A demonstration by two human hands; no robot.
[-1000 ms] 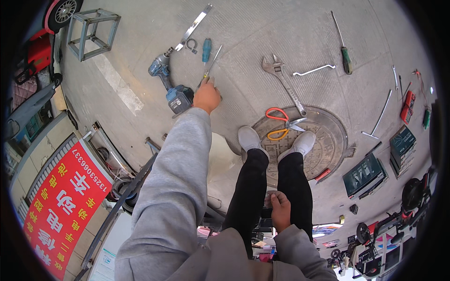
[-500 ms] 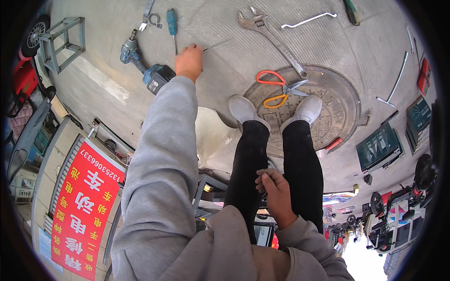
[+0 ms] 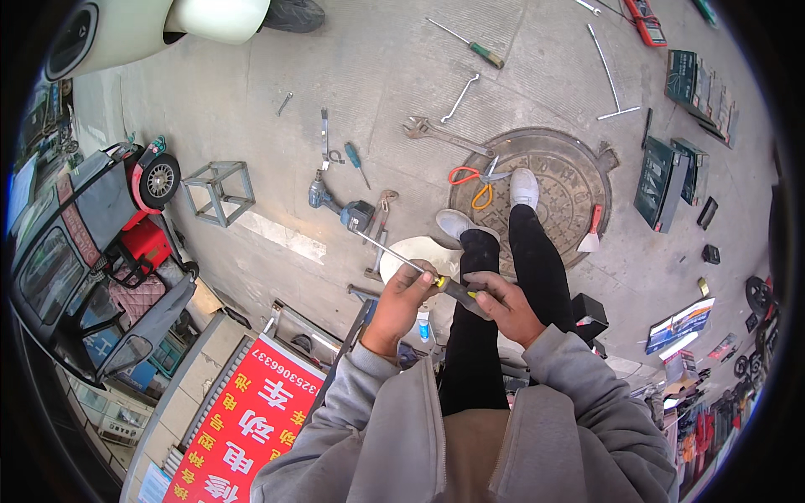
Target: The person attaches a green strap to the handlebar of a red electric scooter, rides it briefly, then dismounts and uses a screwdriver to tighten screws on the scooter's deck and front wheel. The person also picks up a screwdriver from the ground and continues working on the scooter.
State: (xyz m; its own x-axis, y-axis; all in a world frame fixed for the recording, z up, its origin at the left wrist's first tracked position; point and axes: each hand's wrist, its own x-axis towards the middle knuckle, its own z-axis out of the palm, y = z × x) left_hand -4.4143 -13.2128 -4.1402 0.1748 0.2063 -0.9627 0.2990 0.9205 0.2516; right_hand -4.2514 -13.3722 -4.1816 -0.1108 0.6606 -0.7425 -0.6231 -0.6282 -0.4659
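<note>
A long screwdriver with a yellow and dark grey handle [image 3: 455, 291] is held crosswise in front of me, shaft pointing up-left. My left hand [image 3: 406, 302] grips it where shaft meets handle, and my right hand [image 3: 507, 308] closes on the handle's other end. On the ground beyond lie a blue cordless power tool [image 3: 327, 201], a teal screwdriver [image 3: 354, 158], adjustable wrenches [image 3: 444, 137], orange-and-yellow scissors [image 3: 482, 189] and a red-handled scraper [image 3: 594, 227].
I stand by a manhole cover [image 3: 563, 154]. At left are a metal cube frame [image 3: 218, 194], a small vehicle [image 3: 67, 268] and a red sign [image 3: 235, 419]. Tool cases [image 3: 658, 183] lie right, with other tools around. A white vehicle [image 3: 210, 17] stands at top left.
My left hand has lifted the long screwdriver from the ground toward my body, and my right hand has taken its handle. The view has shifted, showing more of the ground and vehicles.
</note>
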